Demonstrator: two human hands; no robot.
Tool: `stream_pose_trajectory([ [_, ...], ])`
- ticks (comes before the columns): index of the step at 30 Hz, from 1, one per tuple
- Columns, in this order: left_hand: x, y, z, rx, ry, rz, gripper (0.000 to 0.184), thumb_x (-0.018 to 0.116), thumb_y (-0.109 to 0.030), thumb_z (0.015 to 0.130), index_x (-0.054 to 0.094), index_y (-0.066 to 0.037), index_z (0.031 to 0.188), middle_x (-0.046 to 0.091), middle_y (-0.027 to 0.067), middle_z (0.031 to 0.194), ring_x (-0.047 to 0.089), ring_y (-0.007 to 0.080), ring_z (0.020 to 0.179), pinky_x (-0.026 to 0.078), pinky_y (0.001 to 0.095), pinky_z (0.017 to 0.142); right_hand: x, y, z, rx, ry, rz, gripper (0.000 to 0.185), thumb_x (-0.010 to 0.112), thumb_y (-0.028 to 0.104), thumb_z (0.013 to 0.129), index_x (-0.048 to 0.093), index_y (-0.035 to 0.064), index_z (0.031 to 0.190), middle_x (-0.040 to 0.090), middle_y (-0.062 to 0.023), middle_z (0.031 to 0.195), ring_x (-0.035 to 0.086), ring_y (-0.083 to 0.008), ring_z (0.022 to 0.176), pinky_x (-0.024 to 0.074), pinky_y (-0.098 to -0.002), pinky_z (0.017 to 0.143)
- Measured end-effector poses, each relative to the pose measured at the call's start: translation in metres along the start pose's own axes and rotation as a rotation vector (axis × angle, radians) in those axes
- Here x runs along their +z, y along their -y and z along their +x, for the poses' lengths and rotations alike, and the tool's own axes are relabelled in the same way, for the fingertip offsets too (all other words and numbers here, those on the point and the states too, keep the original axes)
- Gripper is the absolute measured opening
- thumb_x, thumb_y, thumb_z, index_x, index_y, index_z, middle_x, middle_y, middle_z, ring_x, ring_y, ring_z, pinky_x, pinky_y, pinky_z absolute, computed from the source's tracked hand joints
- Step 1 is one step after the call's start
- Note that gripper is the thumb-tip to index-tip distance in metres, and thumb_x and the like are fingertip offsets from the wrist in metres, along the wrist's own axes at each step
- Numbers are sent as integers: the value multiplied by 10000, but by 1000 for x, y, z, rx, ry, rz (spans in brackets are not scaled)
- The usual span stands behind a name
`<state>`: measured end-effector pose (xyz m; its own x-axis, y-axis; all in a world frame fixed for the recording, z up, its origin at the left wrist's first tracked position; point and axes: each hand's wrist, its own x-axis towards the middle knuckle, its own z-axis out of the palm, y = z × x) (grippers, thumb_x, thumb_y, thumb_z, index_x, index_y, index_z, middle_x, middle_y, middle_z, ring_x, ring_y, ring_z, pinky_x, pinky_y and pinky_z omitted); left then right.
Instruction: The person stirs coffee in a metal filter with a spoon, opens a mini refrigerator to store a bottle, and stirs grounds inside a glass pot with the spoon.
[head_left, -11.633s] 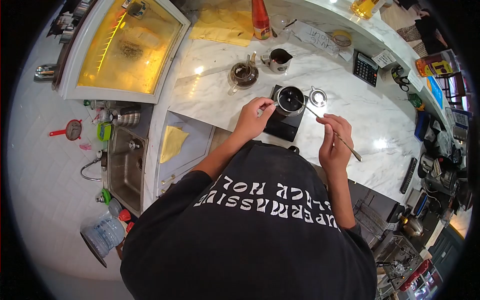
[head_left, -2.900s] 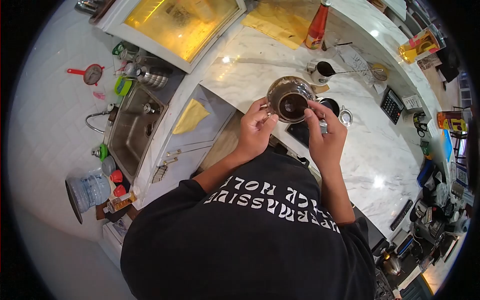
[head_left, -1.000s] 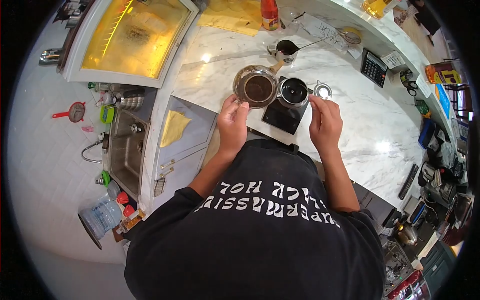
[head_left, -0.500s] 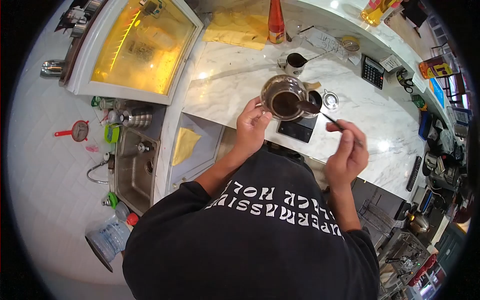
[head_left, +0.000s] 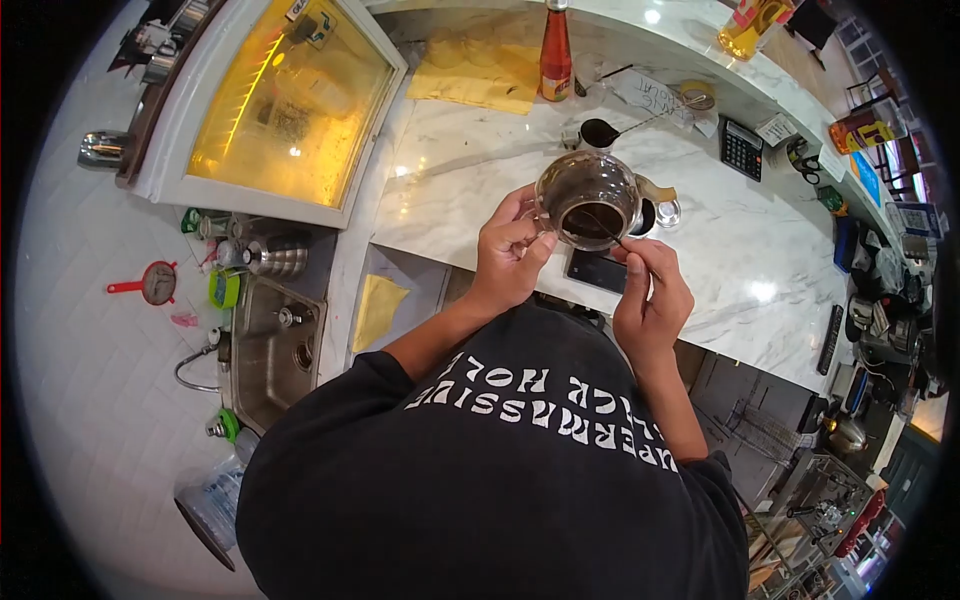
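Note:
My left hand (head_left: 513, 250) is closed on the near left side of a round glass pot (head_left: 580, 178), which has a pale wooden handle (head_left: 655, 190) pointing right. The pot is raised above the counter, its open mouth tipped toward me, with dark contents inside. In my right hand (head_left: 652, 295) a thin dark-handled spoon (head_left: 620, 240) is pinched. Its bowl end reaches into the pot's mouth and is hard to make out. Partly covered by the pot, a black scale (head_left: 597, 270) lies on the counter beneath. A cup with a dark inside (head_left: 598, 133) stands just beyond the pot.
A marble counter (head_left: 470, 200) spans the front. On it are a red bottle (head_left: 556, 55), a calculator (head_left: 742, 148), a round lid (head_left: 667, 213) and a remote (head_left: 829, 340). A yellow-lit glass cabinet (head_left: 290, 120) and a sink (head_left: 275, 340) are at left.
The pot has shifted slightly right and tips more toward me. My right hand has come left and closer to it, and the spoon's bowl has gone from the rim into the pot.

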<state>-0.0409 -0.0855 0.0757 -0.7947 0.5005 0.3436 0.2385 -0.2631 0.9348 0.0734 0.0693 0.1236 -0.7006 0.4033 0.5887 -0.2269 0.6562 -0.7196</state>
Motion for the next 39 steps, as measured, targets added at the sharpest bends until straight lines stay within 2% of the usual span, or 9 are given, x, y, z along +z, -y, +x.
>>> stream_pose_trajectory([
  [6,0,10,7,77,37,-20,212,617,-93,957,615,85,841,470,263,1479,497,333,1368,420,425,1106,3,-1,4,-31,-16,-47,143,646,-46,941,672,8,1071,724,-114,850,678,-286,750,537,-445,894],
  [11,2,7,10,84,-4,-52,203,646,-57,942,651,98,811,493,262,1449,529,329,1340,481,388,1044,4,-1,6,-7,-11,-24,138,634,-37,952,673,2,1078,728,-117,836,687,-299,757,538,-451,904],
  [14,-3,9,7,82,-23,-3,205,667,-56,928,651,90,785,502,263,1447,571,325,1298,537,360,943,7,-7,2,67,-2,-8,127,602,0,995,673,-8,1100,736,-124,829,695,-255,752,544,-397,889],
  [18,-5,5,11,84,-27,204,180,696,-46,903,663,76,774,519,261,1436,641,306,1208,574,316,764,9,-1,0,474,9,184,175,556,92,1059,671,-20,1127,750,-107,847,694,-159,796,537,-306,831],
  [20,-5,-1,10,8,-15,218,199,693,-43,906,639,68,750,510,265,1444,619,329,1237,567,351,845,10,-6,4,555,10,243,214,536,135,1083,668,-26,1136,750,-95,864,690,-126,830,529,-270,799],
  [21,-5,-2,12,-26,-8,224,210,692,-41,907,627,64,738,506,267,1448,607,341,1251,564,368,886,12,-10,6,555,-6,283,228,521,142,1091,663,-30,1138,743,-99,874,688,-134,821,529,-269,794],
  [26,-4,-4,16,1,-14,298,149,701,-30,885,673,77,785,531,270,1429,645,308,1188,561,310,774,17,-27,5,615,-44,462,256,508,165,1101,657,-38,1145,733,-109,900,688,-145,840,531,-279,796],
  [36,-1,8,16,-62,-31,260,130,692,-36,898,718,90,881,553,260,1415,653,274,1164,550,305,781,16,-31,9,633,-84,473,270,499,163,1106,642,-63,1144,725,-122,907,685,-160,827,545,-295,800],
  [39,1,23,16,-55,-65,241,156,717,-65,899,713,82,847,573,267,1379,701,272,1070,567,313,766,14,-32,8,645,-109,467,272,499,163,1106,641,-65,1147,725,-126,909,685,-164,818,545,-297,798],
])
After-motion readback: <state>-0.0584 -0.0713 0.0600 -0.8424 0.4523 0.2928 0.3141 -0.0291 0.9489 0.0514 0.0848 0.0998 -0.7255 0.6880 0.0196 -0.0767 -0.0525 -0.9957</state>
